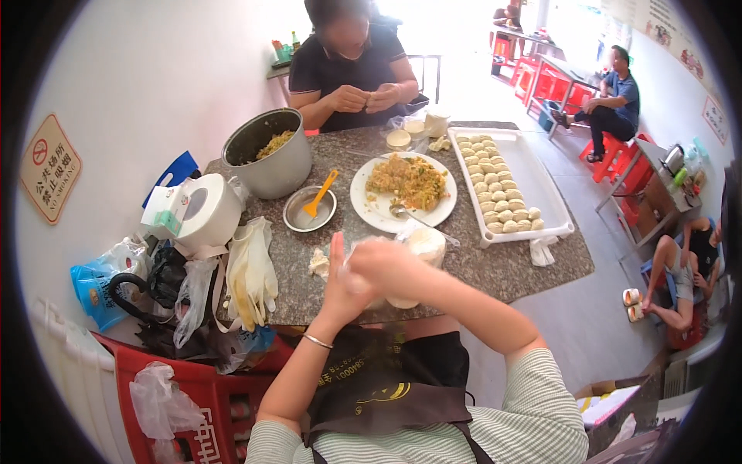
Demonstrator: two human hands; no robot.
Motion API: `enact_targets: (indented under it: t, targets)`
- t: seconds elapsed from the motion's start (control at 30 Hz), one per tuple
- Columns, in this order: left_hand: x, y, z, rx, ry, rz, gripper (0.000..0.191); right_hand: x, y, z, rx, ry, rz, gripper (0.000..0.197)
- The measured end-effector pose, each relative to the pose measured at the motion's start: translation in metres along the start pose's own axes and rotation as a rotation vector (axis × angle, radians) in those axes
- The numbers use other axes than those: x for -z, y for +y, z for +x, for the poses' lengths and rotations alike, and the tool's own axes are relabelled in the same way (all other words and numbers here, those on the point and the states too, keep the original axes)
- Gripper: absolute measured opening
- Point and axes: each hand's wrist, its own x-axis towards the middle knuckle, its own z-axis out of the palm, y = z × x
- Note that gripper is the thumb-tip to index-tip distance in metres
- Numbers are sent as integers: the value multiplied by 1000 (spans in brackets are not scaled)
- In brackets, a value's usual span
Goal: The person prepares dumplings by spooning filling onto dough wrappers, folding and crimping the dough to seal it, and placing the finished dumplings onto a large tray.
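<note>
My left hand (345, 293) is raised near the table edge, fingers upward, wearing a bracelet at the wrist. Over it, blurred, lies my right hand (385, 267); something pale shows between the two, too blurred to name. Just beyond are a stack of round dough wrappers (426, 245) in plastic and a dough scrap (319, 264). A white plate (362, 214) holds minced filling (411, 182) and a metal spoon (400, 211). To the right, a white tray (548, 191) carries rows of pleated dumplings (493, 180). More wrappers (399, 140) lie at the far side.
A metal pot (278, 168) with filling and a steel bowl (295, 217) with an orange spatula (316, 203) stand left. Rubber gloves (250, 272), a paper roll (217, 209) and bags crowd the left edge. Across the table (498, 278), a person's hands (368, 100) pinch a small piece.
</note>
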Motion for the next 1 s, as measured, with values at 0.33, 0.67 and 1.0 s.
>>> enact_targets:
  t: [0.33,0.67,1.0]
  targets:
    - [7,18,24,-253,221,-3,22,31,-11,6,200,126,460,28]
    - [99,-5,20,137,589,320,14,55,5,-17,-23,-72,549,37]
    - [181,66,98,-161,272,681,27,18,1,34,-159,-89,525,100]
